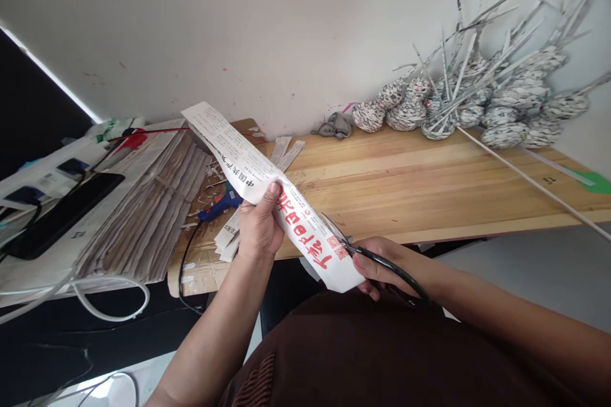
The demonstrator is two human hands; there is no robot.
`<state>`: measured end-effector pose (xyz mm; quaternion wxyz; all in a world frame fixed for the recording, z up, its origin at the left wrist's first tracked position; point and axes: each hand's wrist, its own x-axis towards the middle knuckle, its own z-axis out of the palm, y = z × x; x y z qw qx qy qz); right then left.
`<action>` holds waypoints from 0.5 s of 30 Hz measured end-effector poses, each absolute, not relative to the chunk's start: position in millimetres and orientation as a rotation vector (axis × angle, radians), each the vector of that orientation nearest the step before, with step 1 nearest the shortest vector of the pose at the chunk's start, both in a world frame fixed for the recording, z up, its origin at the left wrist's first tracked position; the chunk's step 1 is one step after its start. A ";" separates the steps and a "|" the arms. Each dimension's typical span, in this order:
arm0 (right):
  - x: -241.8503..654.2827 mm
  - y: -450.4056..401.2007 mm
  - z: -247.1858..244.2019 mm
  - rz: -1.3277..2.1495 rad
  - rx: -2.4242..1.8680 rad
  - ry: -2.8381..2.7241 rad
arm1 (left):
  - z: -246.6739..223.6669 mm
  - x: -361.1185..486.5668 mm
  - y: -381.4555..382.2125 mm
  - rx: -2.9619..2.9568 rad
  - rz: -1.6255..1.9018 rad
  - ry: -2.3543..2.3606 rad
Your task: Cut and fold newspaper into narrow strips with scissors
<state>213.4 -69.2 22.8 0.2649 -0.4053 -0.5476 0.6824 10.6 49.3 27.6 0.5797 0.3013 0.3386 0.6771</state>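
Note:
A long folded strip of newspaper slants across the view, printed with large red and smaller black characters. My left hand pinches it near its middle, thumb on top. In my right hand is a pair of black-handled scissors, the fingers wrapped round the handles. The blades lie along the strip's right edge near its lower end, slightly apart at the tips. Whether they are cutting into the paper I cannot tell. Part of the lower handle is hidden behind my right hand.
A wooden table runs along the wall. Woven newspaper gourd shapes with long stalks stand at the back right. A blue glue gun, loose paper strips and a tall newspaper stack with a power strip are at left.

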 end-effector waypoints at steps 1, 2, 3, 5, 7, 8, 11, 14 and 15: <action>212.5 -69.2 22.3 1.827 -1.082 -1.491 | 26.8 10.9 48.3 0.690 1.575 0.792; 211.9 -69.3 21.5 1.817 -1.070 -1.500 | 25.9 10.8 47.7 0.678 1.570 0.791; 211.5 -69.5 20.7 1.811 -1.057 -1.506 | 25.1 10.4 47.4 0.669 1.567 0.789; 211.3 -70.0 19.2 1.800 -1.028 -1.516 | 24.1 9.3 47.8 0.659 1.572 0.783; 211.0 -70.4 18.0 1.790 -0.988 -1.532 | 23.8 8.2 48.8 0.659 1.578 0.779; 210.6 -70.6 17.5 1.782 -0.967 -1.544 | 23.8 8.0 49.3 0.660 1.579 0.778; 208.6 -71.1 15.0 1.773 -0.908 -1.556 | 23.4 8.3 50.0 0.668 1.581 0.773; 206.1 -72.0 10.7 1.747 -0.868 -1.566 | 21.5 10.0 48.9 0.690 1.572 0.757; 205.5 -72.4 8.9 1.737 -0.861 -1.569 | 20.7 10.7 48.2 0.702 1.576 0.753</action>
